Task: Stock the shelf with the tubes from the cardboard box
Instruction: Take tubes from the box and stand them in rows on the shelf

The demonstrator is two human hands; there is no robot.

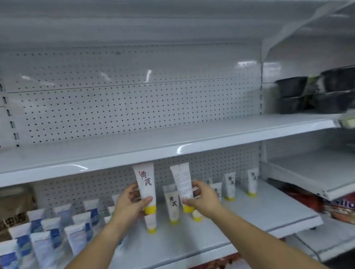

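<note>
Pegboard shelf — white tubes, yellow caps

White tubes with yellow caps; white perforated shelf.

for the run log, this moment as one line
left hand: holds yellow-capped tube | right hand: holds second tube | both caps down, over stocked shelf

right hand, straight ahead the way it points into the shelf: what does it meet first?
Likely the standing white tube with a yellow cap just beyond the right hand and its held white tube; past that, the perforated white back panel. Depth is unclear in this single view.
</note>
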